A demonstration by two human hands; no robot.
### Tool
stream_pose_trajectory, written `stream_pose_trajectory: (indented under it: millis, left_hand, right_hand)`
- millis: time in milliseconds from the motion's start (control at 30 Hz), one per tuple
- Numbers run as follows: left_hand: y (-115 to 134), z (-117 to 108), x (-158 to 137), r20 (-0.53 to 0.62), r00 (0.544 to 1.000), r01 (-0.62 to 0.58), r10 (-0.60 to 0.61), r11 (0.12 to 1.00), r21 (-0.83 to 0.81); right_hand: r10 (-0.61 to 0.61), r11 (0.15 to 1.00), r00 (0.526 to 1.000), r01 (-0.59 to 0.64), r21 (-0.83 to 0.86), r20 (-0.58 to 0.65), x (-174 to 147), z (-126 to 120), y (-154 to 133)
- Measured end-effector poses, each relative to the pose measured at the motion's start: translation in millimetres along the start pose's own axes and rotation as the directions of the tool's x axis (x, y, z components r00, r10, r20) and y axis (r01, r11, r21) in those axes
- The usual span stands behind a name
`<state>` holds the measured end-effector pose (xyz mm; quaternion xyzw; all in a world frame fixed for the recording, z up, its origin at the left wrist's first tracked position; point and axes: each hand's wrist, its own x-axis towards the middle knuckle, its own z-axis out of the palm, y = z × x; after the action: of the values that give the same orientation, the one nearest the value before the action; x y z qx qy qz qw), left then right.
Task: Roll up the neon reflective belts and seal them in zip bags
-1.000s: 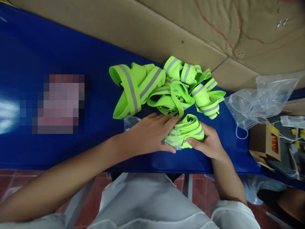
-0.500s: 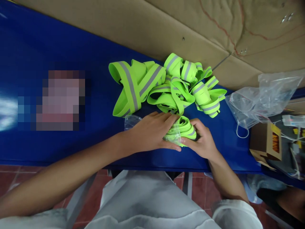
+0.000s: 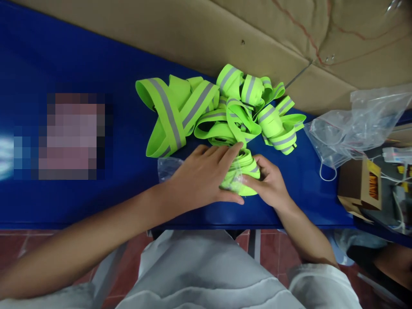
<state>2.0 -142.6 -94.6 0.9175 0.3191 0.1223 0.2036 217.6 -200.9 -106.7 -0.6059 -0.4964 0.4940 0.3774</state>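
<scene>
A folded bundle of neon-yellow reflective strap [image 3: 247, 164] with grey stripes lies between my two hands, partly inside a clear plastic bag [image 3: 168, 166]. My left hand [image 3: 202, 175] is closed around the bag's mouth and the bundle's left end, its thumb on the near side. The bag's other end sticks out left of that wrist. My right hand [image 3: 271, 183] grips the bundle's right end, thumb in front and fingers behind, partly hidden. Just beyond the hands sits a pile of more neon-yellow reflective straps [image 3: 170, 116], some looped and some rolled.
The work surface is a blue table [image 3: 128, 206] against a tan padded panel [image 3: 180, 38]. Clear plastic bags [image 3: 344, 133] lie at the right, beside an open cardboard box [image 3: 354, 184] and assorted small items. A blurred-out patch [image 3: 72, 137] covers something at the left.
The strap bundle sits slightly deeper in the bag, and my right hand has shifted a little left with it. The whole view has moved slightly.
</scene>
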Motion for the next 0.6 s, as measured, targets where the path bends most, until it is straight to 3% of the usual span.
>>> stream_pose_trajectory:
  millis: [100, 233, 367, 467, 600]
  left_hand:
    - [3, -7, -7, -0.008, 0.999, -0.049, 0.052, 0.978, 0.202]
    - [5, -7, -11, 0.036, 0.997, -0.071, 0.064, 0.968, 0.240]
    - [4, -3, -8, 0.061, 0.996, -0.079, 0.070, 0.985, 0.155]
    - [-2, -4, -5, 0.050, 0.996, -0.073, 0.068, 0.992, 0.103]
    - [-8, -7, -5, 0.081, 0.984, -0.166, 0.160, 0.983, 0.081]
  right_hand:
    - [0.107, 0.975, 0.994, -0.105, 0.198, 0.001, 7, -4, 3]
    - [0.183, 0.933, 0.979, -0.201, 0.300, 0.086, 9, -6, 6]
    - [0.127, 0.961, 0.977, -0.164, 0.222, 0.170, 8, -10, 3]
    - [0.063, 0.986, 0.985, -0.086, 0.141, 0.159, 6, -22, -4]
    - [0.070, 0.995, 0.980, -0.081, 0.050, 0.184, 3, -44, -15]
